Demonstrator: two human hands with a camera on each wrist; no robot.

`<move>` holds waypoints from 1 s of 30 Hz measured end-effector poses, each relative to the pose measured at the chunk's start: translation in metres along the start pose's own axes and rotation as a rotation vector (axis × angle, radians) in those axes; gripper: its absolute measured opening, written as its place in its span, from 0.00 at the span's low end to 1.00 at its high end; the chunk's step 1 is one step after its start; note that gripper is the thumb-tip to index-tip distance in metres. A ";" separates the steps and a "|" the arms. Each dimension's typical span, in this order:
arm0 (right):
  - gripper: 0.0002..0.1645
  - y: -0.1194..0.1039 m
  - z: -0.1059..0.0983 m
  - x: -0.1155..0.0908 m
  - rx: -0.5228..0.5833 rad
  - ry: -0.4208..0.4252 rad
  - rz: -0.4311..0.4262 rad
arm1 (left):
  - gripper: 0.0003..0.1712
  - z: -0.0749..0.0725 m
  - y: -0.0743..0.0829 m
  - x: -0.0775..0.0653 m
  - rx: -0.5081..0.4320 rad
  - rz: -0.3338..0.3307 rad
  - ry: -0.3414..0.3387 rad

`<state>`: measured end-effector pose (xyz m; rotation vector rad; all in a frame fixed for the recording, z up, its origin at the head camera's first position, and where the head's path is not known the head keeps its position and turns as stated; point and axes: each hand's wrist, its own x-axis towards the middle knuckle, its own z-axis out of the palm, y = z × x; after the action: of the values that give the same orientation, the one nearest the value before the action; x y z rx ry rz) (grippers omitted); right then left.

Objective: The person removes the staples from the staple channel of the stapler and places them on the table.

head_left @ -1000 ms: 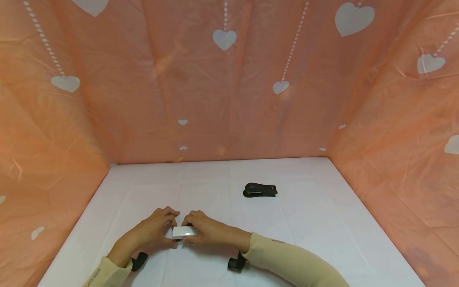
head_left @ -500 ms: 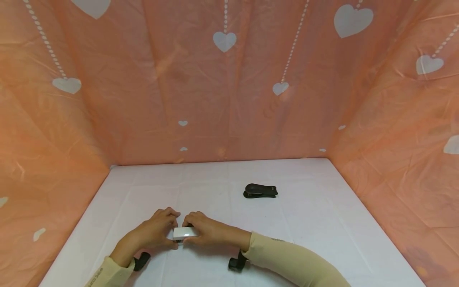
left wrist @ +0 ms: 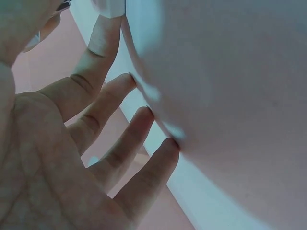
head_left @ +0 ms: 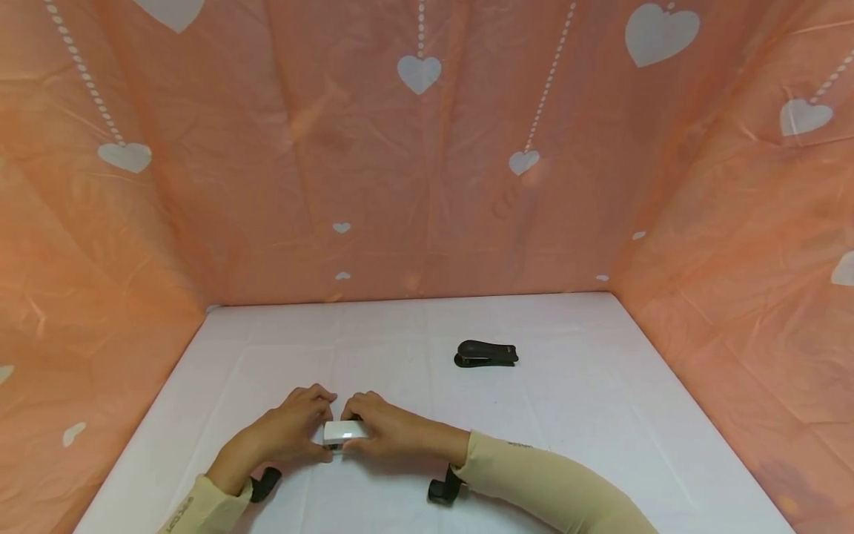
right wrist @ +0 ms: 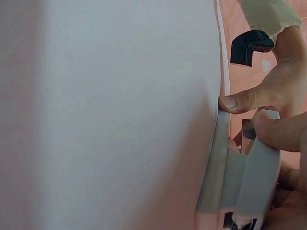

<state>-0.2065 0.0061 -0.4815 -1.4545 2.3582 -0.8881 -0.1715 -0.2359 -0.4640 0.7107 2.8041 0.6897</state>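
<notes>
A white stapler (head_left: pixel 343 431) stands on the white table in front of me. Its base and raised upper arm (right wrist: pixel 254 182) show in the right wrist view, with a bit of metal at the end near the thumbs. My right hand (head_left: pixel 383 429) grips the stapler from the right, thumb on the near side. My left hand (head_left: pixel 293 426) pinches the base at its left end between thumb and index finger; the index fingertip touches a white corner (left wrist: pixel 112 8) in the left wrist view. The left hand's other fingers (left wrist: pixel 125 154) are spread, tips on the tabletop.
A black stapler (head_left: pixel 485 354) lies farther back, right of centre. Orange sheeting (head_left: pixel 427 185) with white hearts encloses the table (head_left: pixel 567 415) at the back and both sides. Black wrist mounts (head_left: pixel 443 489) hang below the sleeves.
</notes>
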 end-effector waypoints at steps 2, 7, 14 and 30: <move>0.16 -0.001 -0.001 0.000 0.008 -0.004 0.001 | 0.25 -0.001 0.000 0.000 0.001 0.000 -0.001; 0.16 -0.002 -0.001 0.000 0.010 -0.011 0.009 | 0.25 -0.002 0.002 0.000 -0.003 -0.007 -0.005; 0.17 0.000 -0.003 -0.003 0.069 0.009 0.012 | 0.25 -0.002 0.003 0.000 -0.013 -0.022 -0.014; 0.18 0.001 -0.017 -0.019 0.208 0.086 -0.001 | 0.24 -0.001 0.002 -0.002 -0.051 -0.008 -0.026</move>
<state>-0.2060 0.0290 -0.4710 -1.3610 2.2442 -1.1790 -0.1696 -0.2357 -0.4624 0.6940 2.7541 0.7420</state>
